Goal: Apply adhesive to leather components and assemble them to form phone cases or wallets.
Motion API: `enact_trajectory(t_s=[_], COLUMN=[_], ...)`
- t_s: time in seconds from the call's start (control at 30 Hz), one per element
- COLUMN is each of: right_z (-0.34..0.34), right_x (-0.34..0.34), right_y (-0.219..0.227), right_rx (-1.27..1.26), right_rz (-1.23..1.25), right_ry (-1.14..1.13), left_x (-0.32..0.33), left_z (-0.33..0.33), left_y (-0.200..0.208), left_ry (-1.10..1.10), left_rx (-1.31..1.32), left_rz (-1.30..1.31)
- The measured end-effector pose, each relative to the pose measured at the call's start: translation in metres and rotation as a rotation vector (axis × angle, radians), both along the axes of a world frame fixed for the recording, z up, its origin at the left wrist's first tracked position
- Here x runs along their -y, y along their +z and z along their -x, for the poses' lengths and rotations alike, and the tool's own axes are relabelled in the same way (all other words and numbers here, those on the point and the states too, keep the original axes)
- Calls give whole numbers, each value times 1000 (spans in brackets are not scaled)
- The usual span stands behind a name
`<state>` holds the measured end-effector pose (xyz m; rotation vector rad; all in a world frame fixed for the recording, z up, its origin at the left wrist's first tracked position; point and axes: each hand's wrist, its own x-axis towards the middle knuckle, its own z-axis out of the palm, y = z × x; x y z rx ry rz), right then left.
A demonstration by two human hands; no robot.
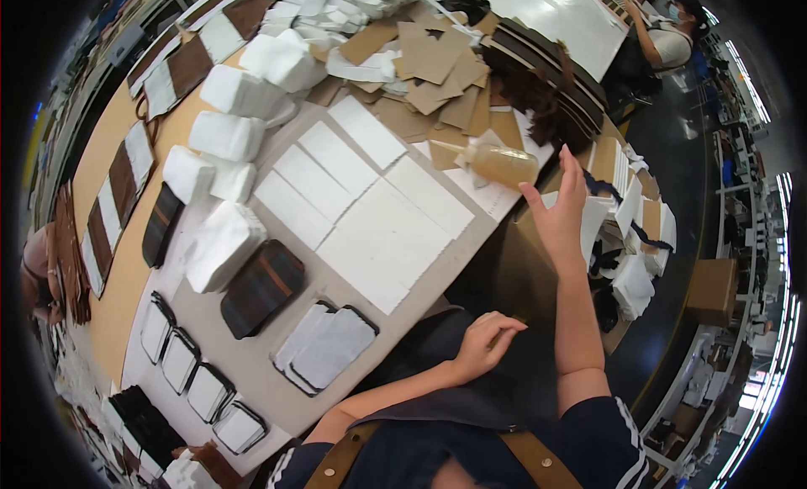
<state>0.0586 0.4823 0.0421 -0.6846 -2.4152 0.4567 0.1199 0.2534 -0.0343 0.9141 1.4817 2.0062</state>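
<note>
My right hand (559, 213) is raised at the table's right edge with its fingers spread and holds nothing. Its fingertips are just short of a squeeze bottle of tan liquid (502, 163) lying on its side; I cannot tell whether they touch it. My left hand (485, 341) hovers over my dark apron near the table's front edge, fingers curled in, with nothing visible in it. Several white rectangular sheets (370, 211) lie in rows on the grey board (244, 363) to the left of both hands.
Tan card cut-outs (437, 64) and dark brown strips (538, 85) are heaped at the back. White wrapped stacks (223, 136), a dark striped pad (262, 287) and black-edged white panels (332, 348) lie to the left. One person sits at the far right (664, 35); another is at the left edge (38, 270).
</note>
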Motion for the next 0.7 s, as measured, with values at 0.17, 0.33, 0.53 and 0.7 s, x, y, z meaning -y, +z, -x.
enact_trajectory(t_s=[0.17,0.33,0.53,0.7], right_z=[16,13,-37,-86], right_x=[-25,-42,-10,65], right_y=[-61,-74,-35,-2], right_rx=[33,-229,-661,-478], right_rz=[125,699,1402,1453], right_ry=[109,186,624,837], left_x=[7,17,29,6], left_z=[14,10,-4,-2], left_y=[11,-6,14,44], left_ry=[68,271,366,464], left_rx=[-170,-280,-162,-150], left_rz=[-25,95,164,75])
